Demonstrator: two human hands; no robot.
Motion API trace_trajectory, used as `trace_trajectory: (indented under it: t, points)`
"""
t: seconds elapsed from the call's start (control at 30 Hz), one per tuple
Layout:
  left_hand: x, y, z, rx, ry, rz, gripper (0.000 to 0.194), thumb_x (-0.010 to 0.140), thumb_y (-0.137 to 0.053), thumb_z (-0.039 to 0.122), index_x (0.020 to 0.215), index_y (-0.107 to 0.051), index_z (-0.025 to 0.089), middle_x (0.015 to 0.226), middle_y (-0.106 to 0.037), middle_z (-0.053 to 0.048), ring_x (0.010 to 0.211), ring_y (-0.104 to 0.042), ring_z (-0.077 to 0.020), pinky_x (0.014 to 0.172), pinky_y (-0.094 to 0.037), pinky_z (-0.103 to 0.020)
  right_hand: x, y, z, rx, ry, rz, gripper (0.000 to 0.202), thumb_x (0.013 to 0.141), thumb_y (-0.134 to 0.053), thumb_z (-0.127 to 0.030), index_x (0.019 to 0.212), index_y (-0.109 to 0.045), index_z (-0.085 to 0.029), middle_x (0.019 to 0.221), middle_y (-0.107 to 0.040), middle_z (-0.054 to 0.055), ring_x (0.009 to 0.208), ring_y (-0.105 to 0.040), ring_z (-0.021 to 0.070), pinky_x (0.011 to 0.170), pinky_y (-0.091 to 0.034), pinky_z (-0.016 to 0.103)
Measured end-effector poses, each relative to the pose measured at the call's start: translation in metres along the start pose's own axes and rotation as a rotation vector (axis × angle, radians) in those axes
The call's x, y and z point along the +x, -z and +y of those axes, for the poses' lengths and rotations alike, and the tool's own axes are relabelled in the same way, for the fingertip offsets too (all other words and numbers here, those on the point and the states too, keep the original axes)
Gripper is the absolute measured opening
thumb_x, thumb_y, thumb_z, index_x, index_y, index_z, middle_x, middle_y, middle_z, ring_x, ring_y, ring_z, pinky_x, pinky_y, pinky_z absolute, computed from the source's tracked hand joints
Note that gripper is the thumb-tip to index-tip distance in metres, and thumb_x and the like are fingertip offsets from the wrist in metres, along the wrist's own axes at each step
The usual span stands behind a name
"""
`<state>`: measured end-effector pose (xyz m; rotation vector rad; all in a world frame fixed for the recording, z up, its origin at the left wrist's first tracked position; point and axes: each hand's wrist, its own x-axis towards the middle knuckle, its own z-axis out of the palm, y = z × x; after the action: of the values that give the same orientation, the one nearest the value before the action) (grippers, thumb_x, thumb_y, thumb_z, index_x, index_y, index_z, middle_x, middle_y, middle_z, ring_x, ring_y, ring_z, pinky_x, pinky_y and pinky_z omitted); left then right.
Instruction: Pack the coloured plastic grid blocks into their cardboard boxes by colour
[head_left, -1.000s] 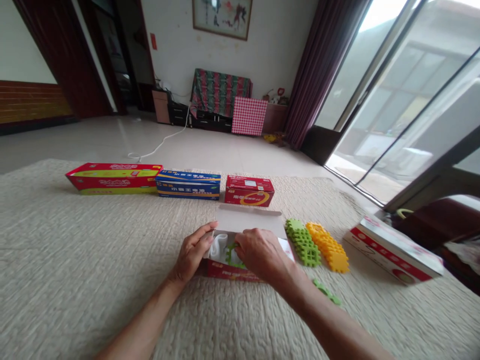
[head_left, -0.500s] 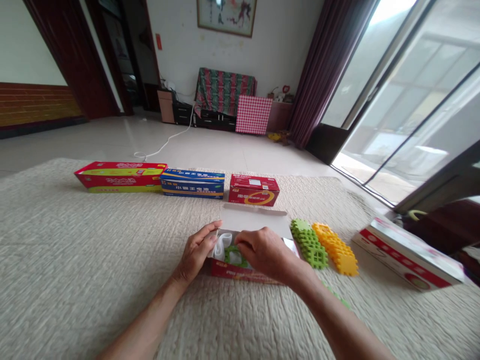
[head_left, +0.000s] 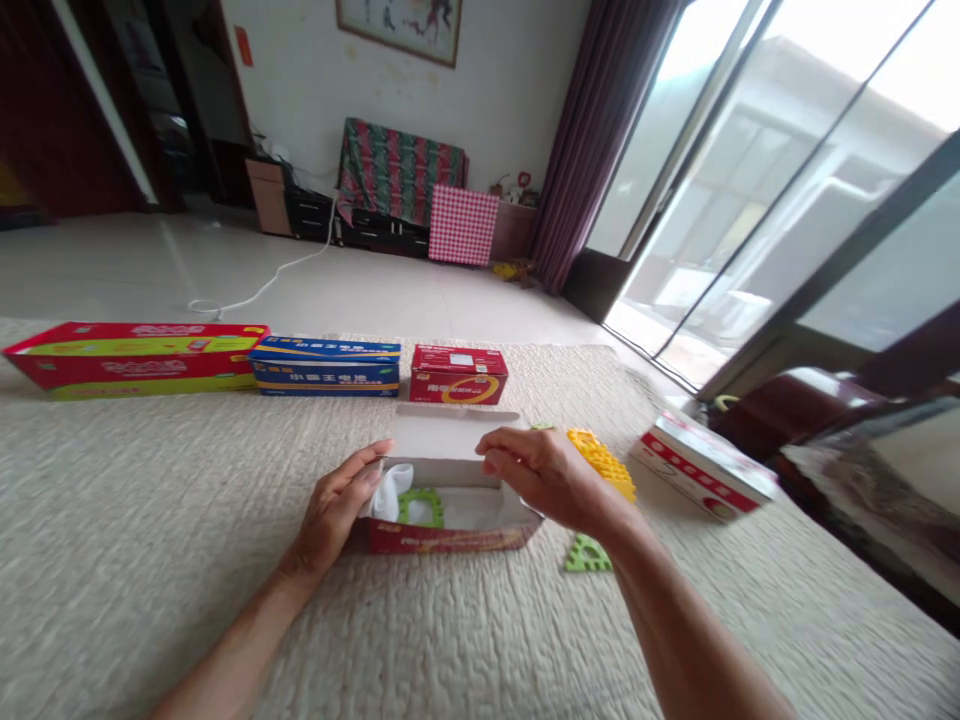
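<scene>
An open red cardboard box (head_left: 450, 540) sits on the quilted mat, its white lid flap (head_left: 435, 432) raised at the back. My left hand (head_left: 335, 505) grips the box's left end, thumb over the edge. Inside, white crumpled mesh-like material (head_left: 391, 492) lies at the left, beside a green toothed plastic frame (head_left: 421, 508); the middle shows pale cardboard. My right hand (head_left: 541, 475) is over the box's right end by the flap, its fingers curled together; whatever they hold, if anything, is hidden. Behind my right forearm lie yellow interlocking plastic pieces (head_left: 604, 465) and a green triangular-looking piece (head_left: 587, 553).
In a row beyond the box stand a long red and yellow-green box (head_left: 142, 365), a blue box (head_left: 326, 368) and a smaller red box (head_left: 459, 376). A white and red box (head_left: 705, 468) lies on the right. Glass doors are at the right.
My right hand has lifted out of the box interior toward its right rear edge, uncovering the green frame. The view has turned right. My left hand keeps its grip on the box.
</scene>
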<state>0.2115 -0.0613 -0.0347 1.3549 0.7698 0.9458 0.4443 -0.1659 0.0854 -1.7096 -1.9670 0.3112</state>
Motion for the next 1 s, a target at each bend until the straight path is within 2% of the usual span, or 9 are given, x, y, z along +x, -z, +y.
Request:
trace_trajectory:
  t: [0.1,0.17,0.27,0.37,0.57,0.83,1.0]
  points:
    - [0.003,0.004,-0.005,0.038,0.006,0.013,0.057,0.081,-0.061,0.049,0.129,-0.057,0.018,0.115,-0.07,-0.004,0.104,-0.064,-0.0231,0.08,-0.05,-0.023,-0.028,0.027,0.037,-0.059,-0.115,0.199,0.018,0.084,-0.052,-0.02,0.089,-0.069,-0.019,0.082,-0.07,0.001,0.07,-0.061,0.0112,0.064,-0.045,0.024]
    - [0.005,0.005,-0.007,0.055,0.012,0.02,0.057,0.08,-0.061,0.05,0.128,-0.058,0.02,0.116,-0.069,-0.003,0.105,-0.063,-0.0224,0.082,-0.05,-0.022,-0.049,0.032,0.062,-0.178,-0.167,0.262,0.018,0.084,-0.052,-0.02,0.085,-0.07,-0.019,0.084,-0.069,0.003,0.073,-0.062,0.013,0.068,-0.046,0.026]
    - [0.006,0.005,-0.008,0.045,0.025,0.026,0.059,0.078,-0.063,0.051,0.128,-0.058,0.02,0.113,-0.071,-0.002,0.101,-0.065,-0.0214,0.079,-0.051,-0.02,-0.072,0.021,0.092,-0.336,-0.203,0.25,0.02,0.084,-0.052,-0.018,0.089,-0.071,-0.022,0.091,-0.067,0.005,0.08,-0.062,0.0157,0.074,-0.046,0.03]
    - [0.005,0.002,-0.004,0.02,0.046,0.041,0.063,0.075,-0.064,0.053,0.128,-0.058,0.019,0.106,-0.073,-0.003,0.095,-0.067,-0.0216,0.075,-0.053,-0.02,-0.082,0.003,0.107,-0.459,-0.23,0.224,0.021,0.084,-0.054,-0.017,0.094,-0.071,-0.024,0.098,-0.065,0.006,0.089,-0.06,0.0184,0.08,-0.045,0.032]
    - [0.003,-0.001,0.002,0.044,0.055,0.055,0.066,0.073,-0.064,0.054,0.127,-0.058,0.017,0.101,-0.074,-0.004,0.091,-0.069,-0.0229,0.073,-0.055,-0.023,-0.08,-0.011,0.115,-0.631,-0.299,0.204,0.025,0.083,-0.06,-0.021,0.107,-0.066,-0.023,0.104,-0.062,0.007,0.094,-0.056,0.0216,0.084,-0.041,0.034]
    - [0.003,-0.002,0.002,0.051,0.045,0.063,0.068,0.073,-0.064,0.054,0.128,-0.057,0.015,0.102,-0.074,-0.006,0.09,-0.068,-0.0239,0.071,-0.055,-0.024,-0.081,-0.012,0.112,-0.634,-0.326,0.163,0.019,0.085,-0.054,-0.02,0.101,-0.064,-0.021,0.103,-0.061,0.007,0.094,-0.055,0.0209,0.084,-0.037,0.032]
    - [0.004,0.001,-0.002,0.053,0.03,0.055,0.066,0.075,-0.063,0.053,0.129,-0.057,0.016,0.103,-0.073,-0.006,0.093,-0.067,-0.0245,0.074,-0.054,-0.025,-0.082,-0.009,0.106,-0.543,-0.317,0.172,0.015,0.081,-0.053,-0.015,0.093,-0.061,-0.019,0.098,-0.064,0.007,0.091,-0.058,0.0196,0.084,-0.038,0.032]
